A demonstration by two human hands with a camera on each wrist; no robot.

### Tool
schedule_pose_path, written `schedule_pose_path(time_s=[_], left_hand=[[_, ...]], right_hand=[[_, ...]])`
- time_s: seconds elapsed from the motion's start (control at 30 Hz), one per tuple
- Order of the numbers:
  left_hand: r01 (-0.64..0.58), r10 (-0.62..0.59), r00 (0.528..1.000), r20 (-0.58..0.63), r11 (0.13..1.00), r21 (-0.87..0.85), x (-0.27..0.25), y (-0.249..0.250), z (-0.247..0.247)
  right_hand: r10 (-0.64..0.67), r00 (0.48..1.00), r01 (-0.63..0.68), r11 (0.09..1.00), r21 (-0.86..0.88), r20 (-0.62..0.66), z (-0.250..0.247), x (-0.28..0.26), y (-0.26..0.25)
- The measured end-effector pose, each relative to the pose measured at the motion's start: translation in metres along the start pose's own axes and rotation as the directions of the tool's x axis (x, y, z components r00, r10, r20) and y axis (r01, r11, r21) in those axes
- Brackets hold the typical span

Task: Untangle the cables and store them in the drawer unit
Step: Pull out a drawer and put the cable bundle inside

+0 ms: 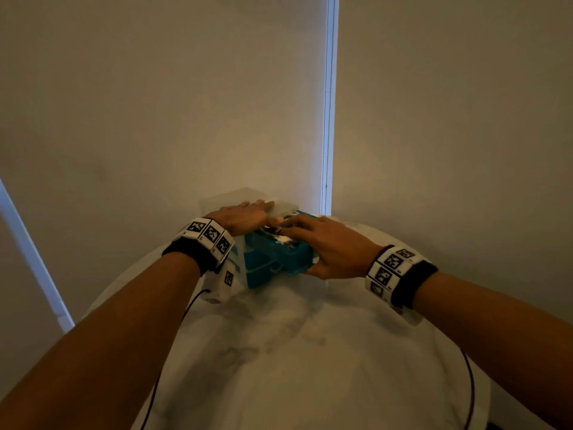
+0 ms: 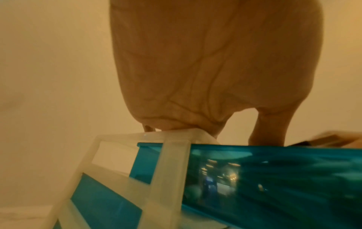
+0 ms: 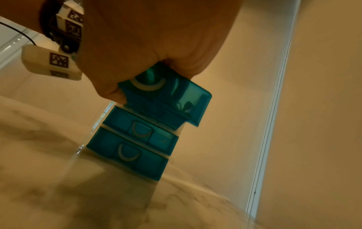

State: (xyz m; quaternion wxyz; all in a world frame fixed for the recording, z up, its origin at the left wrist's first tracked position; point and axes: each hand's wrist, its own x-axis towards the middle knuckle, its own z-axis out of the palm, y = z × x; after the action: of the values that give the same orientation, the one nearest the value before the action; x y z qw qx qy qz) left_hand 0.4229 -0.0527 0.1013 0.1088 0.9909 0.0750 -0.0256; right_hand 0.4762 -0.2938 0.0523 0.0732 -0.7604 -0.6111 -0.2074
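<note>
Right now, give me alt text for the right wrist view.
The right hand holds the front of the pulled-out top drawer of a small blue drawer unit. Two closed drawers sit below it, on a pale marbled table.

— Drawer unit (image 1: 248, 268)?
— Small, frosted clear frame, three teal see-through drawers stacked, each with a pale curved handle. Standing upright on marbled white table (image 1: 294, 352), near the far edge.
— Top drawer (image 3: 166, 99)?
— Pulled out toward the viewer, sticking past the two below; both of those pushed in.
— Cables (image 1: 280, 232)?
— Lying in the open top drawer, white and dark bits only partly visible; too blurred to tell whether tangled.
</note>
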Motion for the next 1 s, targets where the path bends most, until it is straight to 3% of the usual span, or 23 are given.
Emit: schedule_pose_path(time_s=[0.13,0.23,0.37,0.47,0.7,0.8,0.87,1.0], left_hand=[[-0.028,0.027,0.999,0.025,0.999,0.024,0.003,-0.005,0.001],[-0.052,0.052,0.998,0.024,0.999,0.000,0.002,-0.011,0.001],[-0.120,0.124,0.989,0.075,0.991,-0.050,-0.005,-0.013,-0.006],[-0.087,0.095,0.990,0.106,0.994,-0.072,-0.009,-0.015,-0.010],[-0.024,0.024,1.000,0.003,0.999,-0.044,-0.004,-0.006,-0.007],[-0.042,0.041,0.998,-0.056,0.999,-0.029,-0.007,-0.010,0.001],[-0.074,0.073,0.997,-0.029,0.997,-0.029,-0.008,-0.016,0.003],[-0.078,0.078,0.997,-0.008,0.997,-0.019,-0.007,-0.018,0.000]], right_hand=[[0.089,0.992,-0.101,0.985,-0.140,-0.090,0.013,0.005,-0.002],[0.158,0.985,-0.156,0.987,0.024,-0.075,0.014,0.009,-0.002],[0.183,0.979,-0.171,0.978,0.119,-0.093,0.016,0.015,0.000],[0.197,0.968,-0.171,0.971,0.166,-0.153,0.027,0.011,0.003],[0.210,0.947,-0.220,0.976,-0.011,-0.243,0.027,0.019,-0.004],[0.223,0.945,-0.222,0.975,0.032,-0.239,0.026,0.023,-0.010],[0.234,0.940,-0.210,0.971,0.117,-0.250,0.029,0.022,-0.011],[0.018,0.940,-0.020,1.000,-0.002,-0.341,0.038,0.017,-0.014]])
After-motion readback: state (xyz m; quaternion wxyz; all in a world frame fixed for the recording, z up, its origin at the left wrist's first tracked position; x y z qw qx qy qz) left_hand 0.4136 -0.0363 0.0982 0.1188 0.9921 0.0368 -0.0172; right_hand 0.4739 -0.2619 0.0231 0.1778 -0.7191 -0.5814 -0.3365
